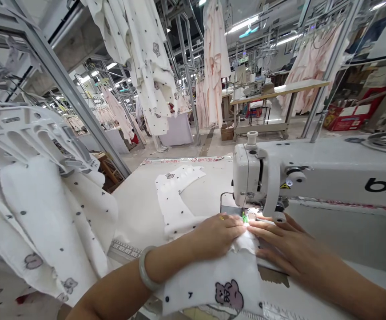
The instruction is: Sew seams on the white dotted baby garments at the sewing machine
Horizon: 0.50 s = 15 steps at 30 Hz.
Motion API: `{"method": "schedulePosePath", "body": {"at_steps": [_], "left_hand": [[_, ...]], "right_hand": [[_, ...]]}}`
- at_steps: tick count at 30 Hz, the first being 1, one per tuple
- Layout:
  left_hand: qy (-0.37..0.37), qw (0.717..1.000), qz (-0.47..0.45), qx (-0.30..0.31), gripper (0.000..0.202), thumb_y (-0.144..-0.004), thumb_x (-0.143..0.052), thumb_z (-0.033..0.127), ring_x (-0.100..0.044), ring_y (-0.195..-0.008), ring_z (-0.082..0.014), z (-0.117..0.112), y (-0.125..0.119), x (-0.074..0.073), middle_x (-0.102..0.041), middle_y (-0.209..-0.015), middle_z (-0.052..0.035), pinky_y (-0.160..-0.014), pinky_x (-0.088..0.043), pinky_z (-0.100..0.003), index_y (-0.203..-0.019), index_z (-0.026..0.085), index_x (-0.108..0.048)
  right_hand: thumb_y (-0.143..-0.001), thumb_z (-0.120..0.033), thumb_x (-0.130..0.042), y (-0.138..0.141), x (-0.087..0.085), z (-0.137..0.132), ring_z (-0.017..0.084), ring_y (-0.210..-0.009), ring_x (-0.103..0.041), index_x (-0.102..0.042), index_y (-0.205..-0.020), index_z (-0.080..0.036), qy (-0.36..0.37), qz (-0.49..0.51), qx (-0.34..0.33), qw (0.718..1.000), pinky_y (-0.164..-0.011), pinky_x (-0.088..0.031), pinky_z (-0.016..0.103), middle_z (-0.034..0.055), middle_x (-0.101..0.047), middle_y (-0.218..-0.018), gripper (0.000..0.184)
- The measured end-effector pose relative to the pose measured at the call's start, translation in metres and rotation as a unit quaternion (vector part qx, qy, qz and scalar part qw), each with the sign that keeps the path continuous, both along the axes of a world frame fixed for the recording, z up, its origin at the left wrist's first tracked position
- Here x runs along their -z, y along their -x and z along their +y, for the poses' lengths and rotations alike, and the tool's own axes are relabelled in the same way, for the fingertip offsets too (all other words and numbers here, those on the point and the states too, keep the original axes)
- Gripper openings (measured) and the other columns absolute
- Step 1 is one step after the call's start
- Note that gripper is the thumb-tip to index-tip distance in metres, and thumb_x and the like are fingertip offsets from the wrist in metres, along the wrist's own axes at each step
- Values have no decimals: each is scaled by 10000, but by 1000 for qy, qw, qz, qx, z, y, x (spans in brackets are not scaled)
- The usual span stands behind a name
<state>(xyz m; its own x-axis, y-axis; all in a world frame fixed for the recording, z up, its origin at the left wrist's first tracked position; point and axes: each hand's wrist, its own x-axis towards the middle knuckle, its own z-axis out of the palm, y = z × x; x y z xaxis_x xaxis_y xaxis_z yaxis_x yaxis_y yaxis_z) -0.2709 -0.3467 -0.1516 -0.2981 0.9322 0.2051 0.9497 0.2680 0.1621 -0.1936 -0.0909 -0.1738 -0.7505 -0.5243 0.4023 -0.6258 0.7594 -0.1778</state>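
Observation:
My left hand [216, 235] lies flat, fingers together, pressing a white printed fabric piece [212, 278] onto the table just left of the needle. My right hand [284, 246] rests flat with fingers stretched out on the same fabric, right of the needle. Both sets of fingertips meet under the lit presser foot [245, 217] of a white sewing machine [312, 173]. The fabric carries a pink bear print near me and trails away behind the needle as a curved strip [176, 191]. A pale bangle sits on my left wrist.
A plastic hanger clamp [29, 133] holds a stack of white printed pieces [46, 231] at my left. Garments hang from overhead rails [146, 58]. Metal posts, another work table [279, 91] and red boxes stand beyond the machine.

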Motion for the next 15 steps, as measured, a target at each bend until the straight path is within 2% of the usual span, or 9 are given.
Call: {"method": "schedulePosePath", "body": {"at_steps": [4, 6, 9, 12, 15], "left_hand": [[-21, 1000, -19, 9, 326, -1056, -453, 140, -622, -1338, -236, 0, 2, -1, -691, -1386, -150, -1172, -483, -390, -1313, 99, -650], [-32, 999, -38, 11, 323, -1072, -436, 163, -631, -1326, -237, -1, 3, -2, -703, -1367, -147, -1161, -491, -399, -1292, 107, -667], [-51, 996, -67, 4, 315, -1089, -441, 198, -645, -1300, -231, -3, 3, -4, -716, -1344, -140, -1152, -490, -403, -1260, 120, -694], [-91, 991, -94, -23, 277, -1074, -527, 246, -694, -1182, -217, -5, 5, -4, -763, -1214, -131, -1083, -523, -379, -1239, 124, -713], [-145, 981, -114, -58, 252, -1051, -590, 284, -713, -1064, -212, -6, 8, -6, -786, -1090, -109, -1013, -549, -358, -1182, 128, -738]], "right_hand": [[-1066, -547, -531, 2, -2, 1, 297, -1187, -709, -658, -1383, -327, 2, -14, 6, 1000, -1197, -388, 593, 27, -734, -1325, 407], [-1070, -549, -493, 3, -4, 2, 283, -1039, -748, -734, -1199, -328, 25, -28, 18, 999, -1131, -450, 592, 8, -784, -1167, 352], [-1052, -611, -443, 6, -5, 6, 299, -940, -740, -766, -956, -312, 91, -50, 76, 992, -992, -540, 554, 25, -788, -966, 450], [-940, -760, -521, 6, -5, 10, 350, -926, -727, -759, -848, -291, 196, -88, 175, 961, -825, -588, 498, 67, -775, -933, 534], [-825, -807, -633, 8, -7, 8, 323, -735, -710, -709, -810, -264, 277, -120, 253, 919, -589, -548, 407, 77, -763, -862, 548]]}}
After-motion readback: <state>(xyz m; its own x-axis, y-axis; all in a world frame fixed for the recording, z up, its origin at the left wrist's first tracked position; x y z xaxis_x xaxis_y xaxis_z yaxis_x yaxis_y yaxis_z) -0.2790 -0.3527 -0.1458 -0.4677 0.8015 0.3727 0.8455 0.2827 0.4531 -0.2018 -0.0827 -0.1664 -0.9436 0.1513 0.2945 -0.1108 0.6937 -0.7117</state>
